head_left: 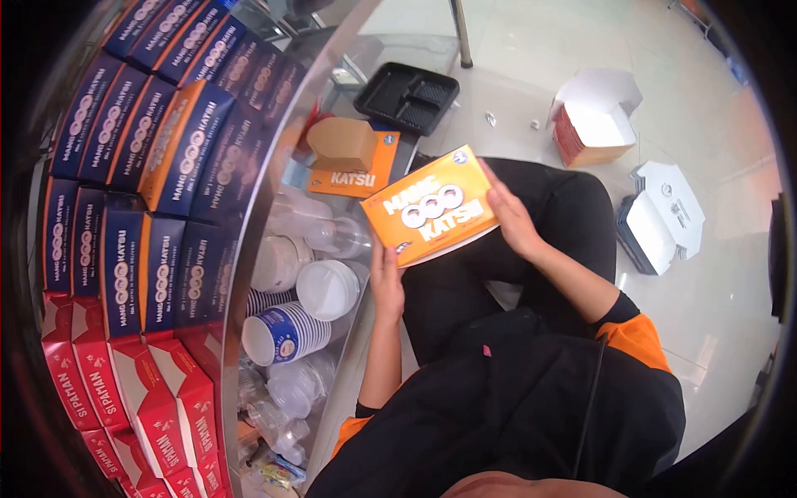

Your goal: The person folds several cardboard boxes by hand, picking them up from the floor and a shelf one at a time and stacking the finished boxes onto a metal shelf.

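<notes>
Between my two hands I hold an orange food box (436,203) printed "MANG KATSU", its lid face turned up toward me above my lap. My left hand (387,278) grips the lower left end, thumb along the edge. My right hand (510,217) is closed on the right end, with some fingers hidden beneath it. Just past the box, another orange printed piece (369,170) lies on the shelf edge under a brown open carton (342,143). A black compartment tray (408,97) sits beyond them.
Blue boxes (124,266) and red-and-white boxes (149,398) are stacked at the left. A metal-edged shelf holds stacked paper cups (282,334), white tubs (326,290) and clear plastic containers (300,386). On the tiled floor at right stand an open red-and-white box (585,124) and an open white-and-dark box (652,228).
</notes>
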`<state>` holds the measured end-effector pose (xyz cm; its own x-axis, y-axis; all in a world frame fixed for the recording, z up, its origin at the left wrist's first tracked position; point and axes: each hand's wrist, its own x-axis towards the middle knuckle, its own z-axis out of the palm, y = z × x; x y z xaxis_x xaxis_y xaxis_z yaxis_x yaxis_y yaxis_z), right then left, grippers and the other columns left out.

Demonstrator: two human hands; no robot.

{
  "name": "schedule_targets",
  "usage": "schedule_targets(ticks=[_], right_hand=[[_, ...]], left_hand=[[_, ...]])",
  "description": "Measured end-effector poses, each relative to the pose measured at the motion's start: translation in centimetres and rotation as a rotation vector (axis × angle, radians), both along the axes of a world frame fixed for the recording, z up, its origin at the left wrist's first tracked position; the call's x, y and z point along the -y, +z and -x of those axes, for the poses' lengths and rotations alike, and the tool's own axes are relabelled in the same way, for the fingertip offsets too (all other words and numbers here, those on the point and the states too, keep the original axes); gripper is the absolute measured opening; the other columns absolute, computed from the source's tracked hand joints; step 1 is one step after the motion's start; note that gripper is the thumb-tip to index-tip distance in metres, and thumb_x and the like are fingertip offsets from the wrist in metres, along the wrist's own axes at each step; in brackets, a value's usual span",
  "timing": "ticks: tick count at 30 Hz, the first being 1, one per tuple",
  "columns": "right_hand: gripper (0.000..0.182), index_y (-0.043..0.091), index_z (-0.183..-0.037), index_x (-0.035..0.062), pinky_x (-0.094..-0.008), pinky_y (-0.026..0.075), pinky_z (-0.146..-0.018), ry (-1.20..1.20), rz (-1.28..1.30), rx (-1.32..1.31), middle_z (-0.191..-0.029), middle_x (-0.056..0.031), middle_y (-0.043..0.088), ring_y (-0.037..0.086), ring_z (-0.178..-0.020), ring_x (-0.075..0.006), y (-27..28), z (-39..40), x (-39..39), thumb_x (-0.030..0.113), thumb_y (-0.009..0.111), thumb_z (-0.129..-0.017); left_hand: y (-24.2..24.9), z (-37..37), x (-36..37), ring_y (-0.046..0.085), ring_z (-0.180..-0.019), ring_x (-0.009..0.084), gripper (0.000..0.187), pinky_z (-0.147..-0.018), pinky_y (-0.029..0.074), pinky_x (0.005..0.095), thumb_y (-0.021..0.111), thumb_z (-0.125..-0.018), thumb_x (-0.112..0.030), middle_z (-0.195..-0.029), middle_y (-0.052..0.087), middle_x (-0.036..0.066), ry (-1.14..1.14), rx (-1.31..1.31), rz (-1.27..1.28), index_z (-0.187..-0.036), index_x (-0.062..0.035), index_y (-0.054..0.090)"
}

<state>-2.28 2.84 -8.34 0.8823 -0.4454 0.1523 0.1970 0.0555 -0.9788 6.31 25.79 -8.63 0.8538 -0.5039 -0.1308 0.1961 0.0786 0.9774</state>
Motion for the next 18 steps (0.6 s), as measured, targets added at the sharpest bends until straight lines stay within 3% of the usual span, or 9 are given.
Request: schedule_targets(ticks=[3, 4, 5, 7, 8, 11, 14, 15, 18], right_hand=[[0.053, 0.035, -0.141, -0.005, -0.0308, 0.026, -0.111, -0.282, -0.076, 0.0, -0.14, -0.0136, 0.044, 0.041, -0.13, -0.0214, 1.9, -0.2, 4.0, 0.032, 0.035, -0.103], [0.049, 0.045, -0.135, -0.0058, -0.0306, 0.037, -0.102, -0.47, -0.146, 0.267, -0.127, -0.0129, 0.055, 0.051, -0.117, -0.0179, 3.0, -1.6, 5.4, 0.031, 0.036, -0.103], [0.055, 0.032, -0.143, -0.0032, -0.0358, 0.032, -0.109, -0.546, -0.004, 0.254, -0.139, -0.0142, 0.045, 0.045, -0.128, -0.0245, 5.8, -1.7, 7.6, 0.034, 0.03, -0.103], [0.055, 0.031, -0.145, 0.0008, -0.0386, 0.034, -0.109, -0.42, -0.084, 0.416, -0.141, -0.0144, 0.044, 0.045, -0.128, -0.0251, 12.9, -3.2, 9.2, 0.032, 0.034, -0.1], [0.054, 0.031, -0.146, 0.0028, -0.0393, 0.037, -0.106, -0.401, -0.049, 0.372, -0.14, -0.0142, 0.044, 0.046, -0.127, -0.0244, 16.3, -4.0, 9.5, 0.031, 0.035, -0.1], [0.052, 0.034, -0.145, 0.0075, -0.04, 0.045, -0.098, -0.291, 0.055, 0.317, -0.136, -0.0133, 0.047, 0.051, -0.121, -0.0225, 23.3, -10.3, 9.5, 0.03, 0.039, -0.099], [0.05, 0.046, -0.134, 0.0029, -0.0385, 0.052, -0.091, -0.135, 0.071, 0.197, -0.125, -0.0121, 0.053, 0.056, -0.11, -0.0232, 26.5, -19.6, 9.9, 0.037, 0.044, -0.097], [0.041, 0.056, -0.118, 0.0012, -0.0392, 0.058, -0.075, -0.136, 0.055, 0.195, -0.108, -0.0129, 0.061, 0.065, -0.092, -0.0246, 26.1, -24.1, 10.9, 0.033, 0.051, -0.092], [0.045, 0.059, -0.118, 0.0073, -0.0395, 0.058, -0.069, -0.078, 0.037, -0.015, -0.106, -0.0084, 0.061, 0.064, -0.089, -0.0226, 26.5, -31.8, 9.6, 0.04, 0.053, -0.089]], left_hand=[[0.6, -0.2, 2.1, 0.054, -0.115, 0.0189, 0.064, -0.091, 0.048, 0.0305, 0.044, -0.101, -0.034, -0.145, 0.038, 0.015, -0.14, 0.098, 0.027, -0.152, -0.009, 0.015], [0.3, -0.2, 2.6, 0.056, -0.111, 0.0187, 0.064, -0.09, 0.048, 0.0294, 0.045, -0.1, -0.035, -0.144, 0.041, 0.017, -0.222, 0.144, 0.066, -0.152, -0.0107, 0.016], [-0.5, -0.2, 2.8, 0.057, -0.109, 0.0186, 0.064, -0.089, 0.048, 0.0294, 0.046, -0.1, -0.034, -0.141, 0.044, 0.018, -0.249, 0.2, 0.021, -0.152, -0.0123, 0.016], [-4.4, -0.5, 2.2, 0.06, -0.102, 0.0172, 0.066, -0.084, 0.049, 0.0286, 0.052, -0.097, -0.025, -0.132, 0.055, 0.017, -0.309, 0.332, -0.09, -0.152, -0.0152, 0.017], [-5.5, -0.8, 1.9, 0.062, -0.097, 0.0142, 0.068, -0.078, 0.052, 0.0263, 0.054, -0.094, -0.014, -0.127, 0.058, 0.015, -0.354, 0.415, -0.206, -0.152, -0.0146, 0.018], [-5.8, -1.8, 1.9, 0.064, -0.085, 0.0117, 0.067, -0.066, 0.055, 0.0242, 0.055, -0.093, -0.007, -0.116, 0.063, 0.012, -0.371, 0.36, -0.161, -0.151, -0.0142, 0.022], [-6.0, -2.2, 2.5, 0.064, -0.074, 0.0113, 0.063, -0.058, 0.055, 0.0241, 0.054, -0.092, -0.005, -0.105, 0.065, 0.011, -0.283, 0.249, -0.109, -0.149, -0.0129, 0.027], [-6.2, -2.1, 2.6, 0.064, -0.074, 0.0114, 0.062, -0.058, 0.055, 0.0242, 0.055, -0.092, -0.006, -0.104, 0.066, 0.01, -0.272, 0.281, -0.136, -0.148, -0.0123, 0.028], [-7.2, -1.8, 2.5, 0.065, -0.073, 0.0115, 0.059, -0.056, 0.055, 0.0244, 0.056, -0.092, -0.008, -0.098, 0.067, 0.009, -0.232, 0.405, -0.186, -0.146, -0.0113, 0.032]])
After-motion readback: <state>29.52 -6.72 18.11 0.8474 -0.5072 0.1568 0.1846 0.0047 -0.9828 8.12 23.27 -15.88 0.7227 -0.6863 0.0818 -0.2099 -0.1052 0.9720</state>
